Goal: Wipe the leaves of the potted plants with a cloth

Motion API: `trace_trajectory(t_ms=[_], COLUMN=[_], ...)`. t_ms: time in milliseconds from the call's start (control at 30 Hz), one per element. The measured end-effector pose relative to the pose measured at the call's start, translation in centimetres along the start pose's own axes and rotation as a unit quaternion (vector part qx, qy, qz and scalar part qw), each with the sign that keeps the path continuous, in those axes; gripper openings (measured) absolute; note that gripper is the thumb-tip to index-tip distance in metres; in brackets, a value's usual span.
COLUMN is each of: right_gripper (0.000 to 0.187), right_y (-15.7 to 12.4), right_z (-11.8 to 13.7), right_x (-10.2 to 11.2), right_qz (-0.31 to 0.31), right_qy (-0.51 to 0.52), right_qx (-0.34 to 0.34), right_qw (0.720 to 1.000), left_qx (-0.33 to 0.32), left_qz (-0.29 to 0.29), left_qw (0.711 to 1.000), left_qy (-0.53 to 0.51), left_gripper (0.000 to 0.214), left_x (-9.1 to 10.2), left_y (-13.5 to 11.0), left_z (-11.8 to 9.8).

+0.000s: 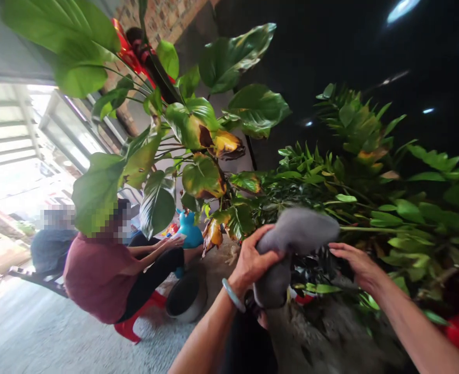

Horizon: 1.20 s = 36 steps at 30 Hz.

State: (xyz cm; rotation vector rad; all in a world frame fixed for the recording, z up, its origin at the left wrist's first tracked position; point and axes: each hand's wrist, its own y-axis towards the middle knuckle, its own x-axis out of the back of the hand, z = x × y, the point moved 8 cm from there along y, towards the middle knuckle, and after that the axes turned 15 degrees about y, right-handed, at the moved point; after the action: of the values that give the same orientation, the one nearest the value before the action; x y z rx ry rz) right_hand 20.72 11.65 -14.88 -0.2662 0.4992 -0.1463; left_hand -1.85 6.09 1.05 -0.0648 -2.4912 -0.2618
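My left hand (253,262), with a pale bangle on its wrist, is closed round a grey cloth (301,228). The cloth is bunched in the grip; one end sticks out to the right and slightly blurs, and another part hangs below the fingers. To the right, my right hand (356,265) is apart from the cloth, its fingers stretched toward it, and nothing shows in them. Close behind both hands is a leafy green plant (401,218), one long stem running just above my right hand.
A tall broad-leaved plant (202,174) with browned leaves rises ahead. On the left, a person in a dark red shirt (97,275) sits on a red stool (130,330), near a dark bucket (186,296) and a blue animal-shaped object (189,228). Another person (50,246) sits behind.
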Motion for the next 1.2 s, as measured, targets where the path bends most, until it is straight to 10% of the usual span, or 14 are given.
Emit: trace_trajectory(t_ms=[133, 333, 633, 833, 900, 1067, 1133, 1200], right_gripper=[0.025, 0.017, 0.02, 0.017, 0.016, 0.017, 0.016, 0.014], right_y=[-1.1, -0.4, 0.2, -0.4, -0.6, -0.4, -0.3, -0.5], right_z=[-0.5, -0.8, -1.5, -0.8, -0.5, -1.0, -1.2, -1.1], right_x=[-0.8, 0.1, -0.1, 0.0, 0.0, -0.1, -0.4, -0.6], right_qz=[-0.012, -0.009, -0.013, -0.03, -0.029, -0.025, -0.024, -0.029], right_qy=[0.062, -0.076, 0.001, -0.042, -0.039, -0.022, -0.017, -0.02], right_qx=[-0.053, -0.032, -0.013, -0.022, -0.028, -0.051, -0.047, -0.039], right_qw=[0.997, 0.997, 1.0, 0.998, 0.998, 0.998, 0.998, 0.999], left_qx=[0.0, -0.003, -0.011, -0.053, -0.044, 0.034, 0.076, 0.113], left_qz=[-0.051, 0.215, -0.099, 0.191, 0.147, -0.173, -0.217, -0.145], left_qw=[0.998, 0.967, 0.991, 0.966, 0.979, 0.979, 0.967, 0.974], left_qy=[0.029, 0.138, 0.085, 0.163, 0.136, 0.101, 0.109, 0.134], left_gripper=[0.06, 0.056, 0.055, 0.053, 0.051, 0.053, 0.053, 0.052], left_x=[-1.0, -5.4, 1.8, -2.6, -0.3, 7.3, 6.9, 4.1], left_y=[1.9, -2.9, 1.6, -3.7, -3.9, 0.1, 0.5, -0.1], left_z=[1.0, 3.0, 0.8, 2.7, 1.7, 1.0, 2.6, 4.8])
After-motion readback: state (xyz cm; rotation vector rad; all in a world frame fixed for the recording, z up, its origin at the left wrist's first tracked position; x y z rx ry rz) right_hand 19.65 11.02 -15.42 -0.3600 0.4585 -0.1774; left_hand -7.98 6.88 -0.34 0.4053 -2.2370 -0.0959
